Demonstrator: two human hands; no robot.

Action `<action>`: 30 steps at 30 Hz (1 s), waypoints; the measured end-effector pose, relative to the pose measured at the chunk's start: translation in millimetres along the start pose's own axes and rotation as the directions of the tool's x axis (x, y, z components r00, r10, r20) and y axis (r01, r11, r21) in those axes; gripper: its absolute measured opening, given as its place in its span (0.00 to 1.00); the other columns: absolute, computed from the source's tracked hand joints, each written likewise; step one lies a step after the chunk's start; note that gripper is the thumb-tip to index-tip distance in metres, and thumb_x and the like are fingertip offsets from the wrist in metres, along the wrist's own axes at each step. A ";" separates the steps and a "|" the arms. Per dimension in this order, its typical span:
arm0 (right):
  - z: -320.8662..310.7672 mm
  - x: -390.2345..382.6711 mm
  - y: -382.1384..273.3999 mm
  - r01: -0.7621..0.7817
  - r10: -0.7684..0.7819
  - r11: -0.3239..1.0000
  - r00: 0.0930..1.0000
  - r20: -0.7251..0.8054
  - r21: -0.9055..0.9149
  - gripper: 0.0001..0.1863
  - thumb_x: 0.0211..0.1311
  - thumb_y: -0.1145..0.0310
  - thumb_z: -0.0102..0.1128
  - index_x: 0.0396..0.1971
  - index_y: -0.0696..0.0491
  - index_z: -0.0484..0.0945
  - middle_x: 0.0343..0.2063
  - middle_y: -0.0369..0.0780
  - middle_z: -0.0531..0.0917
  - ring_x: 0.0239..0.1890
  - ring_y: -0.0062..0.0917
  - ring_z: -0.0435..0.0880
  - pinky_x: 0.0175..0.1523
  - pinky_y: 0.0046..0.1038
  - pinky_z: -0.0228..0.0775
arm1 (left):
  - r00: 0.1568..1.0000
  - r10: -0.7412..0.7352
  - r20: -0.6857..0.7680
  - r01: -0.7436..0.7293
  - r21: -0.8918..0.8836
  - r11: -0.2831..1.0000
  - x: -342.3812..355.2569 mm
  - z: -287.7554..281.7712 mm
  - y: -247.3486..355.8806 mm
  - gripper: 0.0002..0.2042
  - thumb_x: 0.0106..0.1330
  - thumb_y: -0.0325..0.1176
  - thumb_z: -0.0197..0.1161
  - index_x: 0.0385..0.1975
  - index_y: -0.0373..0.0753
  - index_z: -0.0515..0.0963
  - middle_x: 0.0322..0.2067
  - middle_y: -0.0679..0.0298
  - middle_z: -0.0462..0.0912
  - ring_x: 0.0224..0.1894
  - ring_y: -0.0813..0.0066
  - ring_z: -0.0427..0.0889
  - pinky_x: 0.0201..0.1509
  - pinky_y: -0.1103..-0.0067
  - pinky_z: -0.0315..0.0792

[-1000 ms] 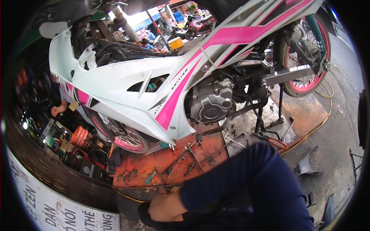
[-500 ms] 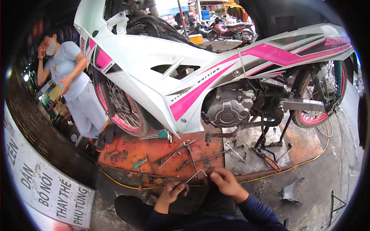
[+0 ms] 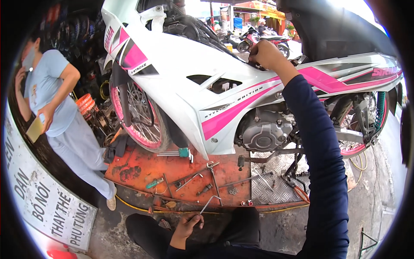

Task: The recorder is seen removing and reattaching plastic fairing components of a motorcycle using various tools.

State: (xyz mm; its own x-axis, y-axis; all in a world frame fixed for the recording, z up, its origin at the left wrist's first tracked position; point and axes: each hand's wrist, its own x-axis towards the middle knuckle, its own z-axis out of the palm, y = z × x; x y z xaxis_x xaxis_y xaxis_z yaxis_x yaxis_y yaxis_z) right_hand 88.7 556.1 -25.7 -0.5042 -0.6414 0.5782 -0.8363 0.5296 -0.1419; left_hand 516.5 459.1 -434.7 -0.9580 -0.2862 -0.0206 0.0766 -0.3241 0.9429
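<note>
My left hand (image 3: 185, 226), low in front of my lap, is closed round the lower end of a bent metal hex key (image 3: 206, 205), whose short end points up and away. My right arm stretches up across the side of a white and pink motorbike (image 3: 177, 64). At the bike's low middle section, just ahead of the raised black seat part (image 3: 332, 34), my right hand (image 3: 269, 55) has its fingers curled down. What those fingertips hold or touch is hidden.
An orange metal platform (image 3: 133, 166) under the bike carries a green-holder hex key set (image 3: 184, 153), a T-handle wrench (image 3: 213, 172), a green-handled tool (image 3: 154, 183), small metal parts (image 3: 246, 203) and red-handled pliers (image 3: 301, 193). A person (image 3: 56, 90) stands at left beside a white sign (image 3: 51, 207).
My right hand has left the hex key's side and reached up to the bike's middle. The left hand keeps the key. The person at left appears closer, holding a yellowish flat thing.
</note>
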 end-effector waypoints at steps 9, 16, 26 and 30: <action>20.5 8.0 -10.4 0.041 -0.052 0.940 0.998 -0.025 -0.338 0.13 0.52 0.67 0.55 0.32 0.60 0.82 0.36 0.50 0.83 0.42 0.40 0.82 0.49 0.36 0.73 | 0.990 0.027 -0.138 -0.024 0.024 0.999 -2.7 -21.8 -5.4 0.16 0.67 0.38 0.58 0.25 0.30 0.76 0.21 0.61 0.75 0.23 0.75 0.75 0.29 0.78 0.70; -31.4 -82.3 -40.8 0.308 -0.108 0.875 0.876 -0.469 0.374 0.14 0.65 0.63 0.50 0.31 0.61 0.75 0.23 0.42 0.78 0.27 0.26 0.77 0.34 0.29 0.69 | 0.983 0.025 -0.182 0.031 0.299 0.954 -6.2 -20.0 -0.8 0.11 0.67 0.34 0.58 0.29 0.31 0.78 0.25 0.65 0.77 0.27 0.79 0.76 0.34 0.82 0.68; 185.1 -389.4 -89.1 -0.298 0.188 0.757 0.952 0.243 0.581 0.11 0.54 0.79 0.59 0.39 0.59 0.75 0.35 0.45 0.80 0.35 0.38 0.81 0.41 0.29 0.73 | 0.842 0.433 -0.321 -0.343 0.300 0.890 -2.4 -47.1 14.4 0.17 0.60 0.26 0.62 0.13 0.33 0.63 0.22 0.59 0.78 0.27 0.77 0.73 0.32 0.82 0.66; 224.8 -437.6 -79.9 -0.541 0.643 0.521 0.757 0.113 0.660 0.11 0.53 0.80 0.62 0.38 0.59 0.78 0.31 0.42 0.83 0.33 0.29 0.84 0.39 0.26 0.74 | 0.873 0.327 -0.361 -0.091 0.539 0.837 8.7 -44.6 33.2 0.17 0.58 0.27 0.64 0.14 0.36 0.62 0.19 0.63 0.75 0.22 0.77 0.73 0.26 0.79 0.66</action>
State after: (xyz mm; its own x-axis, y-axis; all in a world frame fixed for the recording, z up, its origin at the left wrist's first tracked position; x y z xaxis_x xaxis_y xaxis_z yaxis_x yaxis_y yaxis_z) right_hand 327.8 669.6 -448.0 -0.9442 -0.2075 0.2560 -0.3050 0.2562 -0.9173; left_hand 523.0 405.7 -418.5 -0.7118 -0.6814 0.1703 0.0017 0.2407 0.9706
